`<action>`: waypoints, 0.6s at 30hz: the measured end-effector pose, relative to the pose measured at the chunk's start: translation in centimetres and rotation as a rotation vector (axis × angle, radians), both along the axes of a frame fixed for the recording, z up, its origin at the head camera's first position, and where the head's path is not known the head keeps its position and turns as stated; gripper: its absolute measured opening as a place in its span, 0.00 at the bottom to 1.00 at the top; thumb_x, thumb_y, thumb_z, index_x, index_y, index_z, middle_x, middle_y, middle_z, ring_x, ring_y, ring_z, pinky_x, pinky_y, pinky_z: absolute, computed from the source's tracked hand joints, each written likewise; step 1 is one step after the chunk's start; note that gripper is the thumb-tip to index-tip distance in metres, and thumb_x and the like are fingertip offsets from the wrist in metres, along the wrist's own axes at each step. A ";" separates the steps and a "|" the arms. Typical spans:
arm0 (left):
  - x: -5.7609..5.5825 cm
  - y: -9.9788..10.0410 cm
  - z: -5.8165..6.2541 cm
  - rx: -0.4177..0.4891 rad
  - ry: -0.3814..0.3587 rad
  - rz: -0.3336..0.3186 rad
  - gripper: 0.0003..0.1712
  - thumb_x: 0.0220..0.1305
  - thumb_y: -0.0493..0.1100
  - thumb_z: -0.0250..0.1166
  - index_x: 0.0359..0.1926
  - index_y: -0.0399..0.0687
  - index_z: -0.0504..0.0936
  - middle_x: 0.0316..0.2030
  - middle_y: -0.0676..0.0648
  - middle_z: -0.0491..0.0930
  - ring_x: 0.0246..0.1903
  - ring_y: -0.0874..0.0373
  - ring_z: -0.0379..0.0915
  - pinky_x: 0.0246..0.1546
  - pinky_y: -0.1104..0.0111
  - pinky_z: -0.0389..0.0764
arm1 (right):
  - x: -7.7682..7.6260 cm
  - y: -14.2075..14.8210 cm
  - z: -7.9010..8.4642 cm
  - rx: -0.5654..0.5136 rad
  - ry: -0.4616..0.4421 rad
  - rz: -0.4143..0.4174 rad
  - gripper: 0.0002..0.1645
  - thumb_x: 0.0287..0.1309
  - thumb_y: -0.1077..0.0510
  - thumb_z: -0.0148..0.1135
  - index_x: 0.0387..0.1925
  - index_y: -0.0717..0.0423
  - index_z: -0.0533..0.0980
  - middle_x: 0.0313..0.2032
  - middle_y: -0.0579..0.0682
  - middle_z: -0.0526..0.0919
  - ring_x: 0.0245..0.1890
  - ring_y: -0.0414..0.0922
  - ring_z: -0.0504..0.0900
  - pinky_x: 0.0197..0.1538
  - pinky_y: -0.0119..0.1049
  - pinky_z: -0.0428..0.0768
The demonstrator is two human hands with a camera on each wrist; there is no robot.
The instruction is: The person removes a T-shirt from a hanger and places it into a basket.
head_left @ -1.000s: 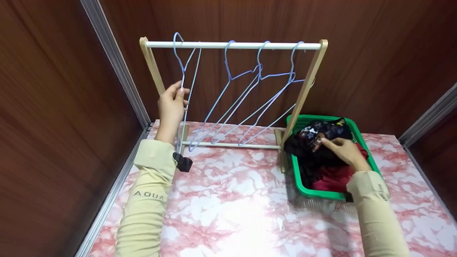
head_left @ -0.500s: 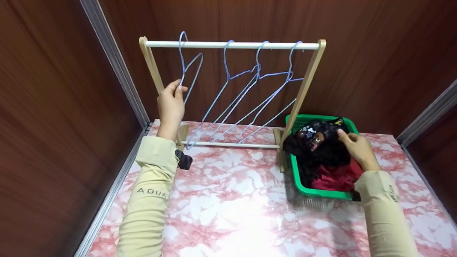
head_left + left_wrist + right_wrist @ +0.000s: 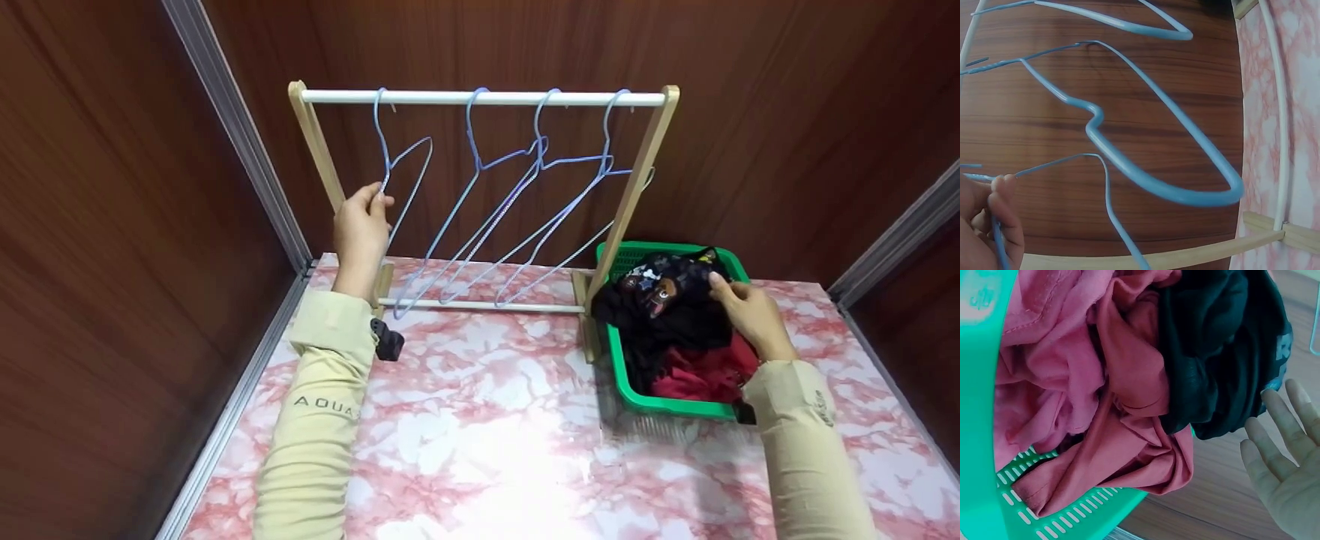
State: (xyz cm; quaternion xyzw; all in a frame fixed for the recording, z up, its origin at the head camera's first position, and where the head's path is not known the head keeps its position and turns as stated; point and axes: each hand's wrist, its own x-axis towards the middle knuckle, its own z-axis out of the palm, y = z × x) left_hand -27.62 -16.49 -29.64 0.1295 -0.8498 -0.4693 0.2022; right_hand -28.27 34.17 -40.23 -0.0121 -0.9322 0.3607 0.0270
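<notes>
My left hand pinches a blue wire hanger just below its neck. The hanger's hook sits over the white top bar of the rack, near the left end. In the left wrist view, the thumb and fingers close on the hanger's wire. On the right, my right hand is at the edge of a black printed garment heaped in a green basket. Its fingers are spread and relaxed in the right wrist view, fingertips right at the dark cloth.
Several more blue hangers hang along the bar. Red clothing lies in the front of the basket, which stands against the rack's right wooden leg. Brown panel walls enclose the marbled tabletop.
The left hanger has turned and come down, its hook dropping from above the bar onto it. My right hand has shifted right across the black garment, then stayed nearly still.
</notes>
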 end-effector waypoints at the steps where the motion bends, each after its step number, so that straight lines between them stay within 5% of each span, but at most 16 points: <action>1: 0.0 -0.1 0.0 0.003 -0.003 -0.006 0.21 0.73 0.44 0.46 0.63 0.49 0.72 0.50 0.48 0.83 0.35 0.51 0.79 0.34 0.72 0.70 | 0.0 -0.1 0.1 -0.003 -0.005 0.002 0.48 0.65 0.30 0.34 0.55 0.71 0.72 0.56 0.72 0.73 0.64 0.66 0.63 0.64 0.60 0.61; 12: 0.4 -1.4 -0.7 -0.005 -0.027 -0.115 0.23 0.74 0.48 0.45 0.66 0.50 0.68 0.53 0.43 0.80 0.45 0.49 0.81 0.49 0.60 0.77 | -0.4 -1.0 0.4 -0.012 -0.007 0.007 0.47 0.65 0.30 0.35 0.56 0.69 0.71 0.57 0.71 0.73 0.63 0.66 0.64 0.63 0.61 0.62; 18: 1.0 -3.4 -1.5 -0.010 -0.018 -0.082 0.23 0.74 0.49 0.45 0.64 0.48 0.71 0.53 0.43 0.81 0.45 0.48 0.81 0.47 0.62 0.78 | -0.6 -1.4 0.5 -0.018 0.023 0.010 0.48 0.65 0.31 0.36 0.60 0.71 0.65 0.59 0.73 0.69 0.61 0.67 0.65 0.62 0.61 0.63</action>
